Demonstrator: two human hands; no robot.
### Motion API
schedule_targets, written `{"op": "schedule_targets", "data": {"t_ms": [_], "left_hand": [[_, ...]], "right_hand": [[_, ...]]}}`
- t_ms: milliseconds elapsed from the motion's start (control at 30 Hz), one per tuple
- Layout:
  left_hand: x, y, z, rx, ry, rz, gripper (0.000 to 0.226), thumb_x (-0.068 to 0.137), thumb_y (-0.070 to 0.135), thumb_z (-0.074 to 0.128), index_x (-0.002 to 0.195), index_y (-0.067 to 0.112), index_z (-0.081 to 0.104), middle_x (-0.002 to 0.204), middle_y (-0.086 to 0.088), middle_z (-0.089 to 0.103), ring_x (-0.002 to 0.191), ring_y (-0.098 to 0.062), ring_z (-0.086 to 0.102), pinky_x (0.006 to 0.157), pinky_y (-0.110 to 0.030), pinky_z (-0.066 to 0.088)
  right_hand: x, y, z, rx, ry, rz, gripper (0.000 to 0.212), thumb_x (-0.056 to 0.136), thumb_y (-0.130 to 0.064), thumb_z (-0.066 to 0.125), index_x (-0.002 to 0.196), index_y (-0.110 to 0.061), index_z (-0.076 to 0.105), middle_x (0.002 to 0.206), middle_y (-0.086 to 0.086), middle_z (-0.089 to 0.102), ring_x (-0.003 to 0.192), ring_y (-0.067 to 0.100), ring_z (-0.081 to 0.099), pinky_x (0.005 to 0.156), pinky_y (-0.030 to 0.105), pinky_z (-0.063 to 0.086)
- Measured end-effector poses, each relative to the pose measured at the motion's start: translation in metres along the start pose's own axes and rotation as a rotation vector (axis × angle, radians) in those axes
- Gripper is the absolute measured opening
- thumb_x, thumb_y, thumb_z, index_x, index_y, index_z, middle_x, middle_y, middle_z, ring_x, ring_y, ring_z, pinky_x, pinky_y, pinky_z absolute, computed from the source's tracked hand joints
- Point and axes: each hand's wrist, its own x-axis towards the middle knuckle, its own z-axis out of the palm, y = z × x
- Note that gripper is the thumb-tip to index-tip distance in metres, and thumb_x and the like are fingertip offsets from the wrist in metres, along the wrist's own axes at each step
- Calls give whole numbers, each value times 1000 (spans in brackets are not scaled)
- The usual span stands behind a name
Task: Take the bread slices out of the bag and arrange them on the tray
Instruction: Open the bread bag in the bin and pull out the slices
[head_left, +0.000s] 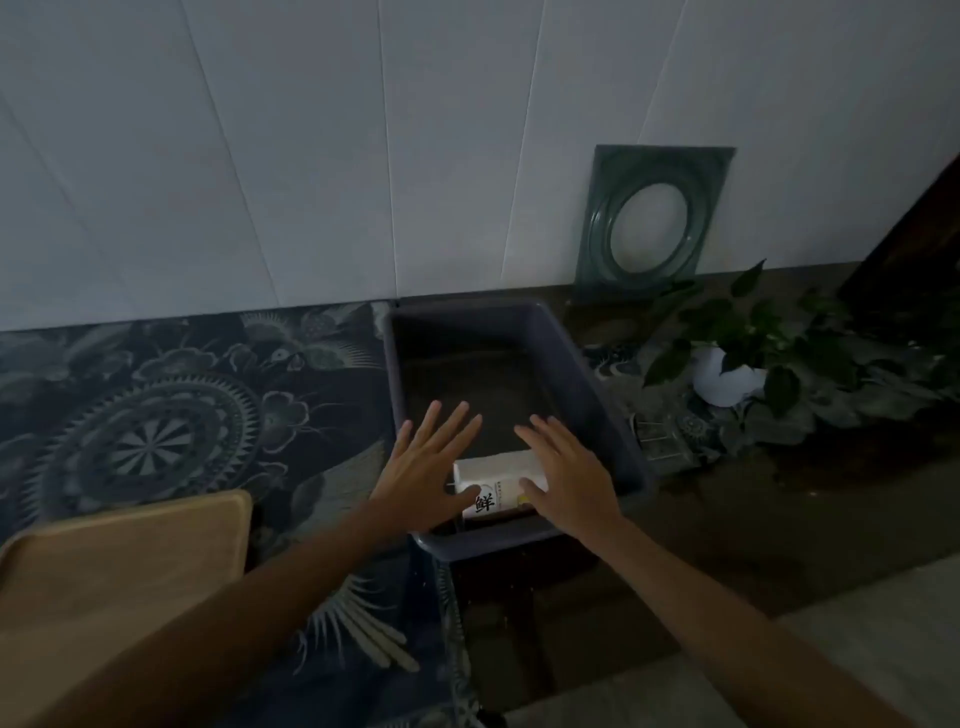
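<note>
A white bread bag (497, 480) with a black printed character lies in the near end of a dark grey bin (576, 364). My left hand (423, 467) hovers over the bag's left side, fingers spread, thumb close to the bag. My right hand (566, 475) is spread over the bag's right side, its thumb near the bag's front. Neither hand grips it. A light wooden tray (130, 566) lies at the near left, bare on top. The scene is dim.
A patterned dark cloth (171, 410) covers the table's left part. A green glass dish (652, 223) leans on the white wall behind the bin. A potted plant in a white pot (727, 379) stands to the right, leaves trailing.
</note>
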Motion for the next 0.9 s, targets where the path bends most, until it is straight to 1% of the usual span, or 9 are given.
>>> {"op": "schedule_targets", "data": {"t_ms": [133,233,300,367,433,567,667,800,900], "left_hand": [[9,-8,17,-97,-34,63,82,92,51,56,160,39,12,169,13,-4,154,-22,-16,122,-51,2],[12,-10,23,-207,9,68,74,93,41,63,157,40,27,168,14,17,157,-21,-2,122,-46,8],[11,-9,21,-303,83,56,65,91,29,71,151,32,45,159,10,41,154,-22,23,123,-44,26],[8,-7,20,-350,153,66,54,88,20,76,140,23,61,143,5,61,139,-22,50,110,-44,48],[5,-4,19,-358,190,78,45,86,15,78,130,18,69,128,1,72,120,-19,64,96,-40,57],[2,0,19,-367,234,42,38,87,10,78,124,15,73,119,-4,76,104,-17,73,89,-34,60],[1,1,17,-374,257,50,35,88,10,77,123,14,74,123,-2,75,106,-14,73,92,-26,59],[3,2,15,-393,260,37,31,90,8,74,121,12,75,128,-2,71,108,-14,72,89,-28,60],[6,3,16,-393,253,25,28,92,10,72,120,12,75,123,-1,70,105,-10,70,87,-25,59]], "right_hand": [[8,8,2,45,47,1,53,87,-21,76,138,-22,61,140,-2,63,131,18,57,99,39,54],[10,13,6,74,73,-46,43,83,-15,76,125,-22,70,121,-6,72,113,18,65,91,37,53],[12,18,9,92,101,-64,39,82,-13,77,120,-22,72,114,-6,74,107,18,66,88,37,52],[12,22,13,122,121,-96,36,83,-10,77,118,-20,73,111,-5,74,104,19,67,84,36,54],[13,27,16,165,141,-131,34,83,-8,78,116,-18,74,109,-3,74,102,20,67,81,36,57],[14,37,20,242,181,-183,34,81,-5,81,113,-14,76,107,1,73,101,19,67,79,34,60],[16,49,20,326,197,-227,33,81,-2,82,112,-12,76,109,1,71,104,18,66,84,31,59],[20,65,19,396,196,-257,25,85,-7,79,109,-12,78,112,0,70,106,14,65,94,24,53],[25,74,21,431,177,-274,23,86,-9,79,108,-12,79,108,0,71,102,14,65,92,23,53]]}}
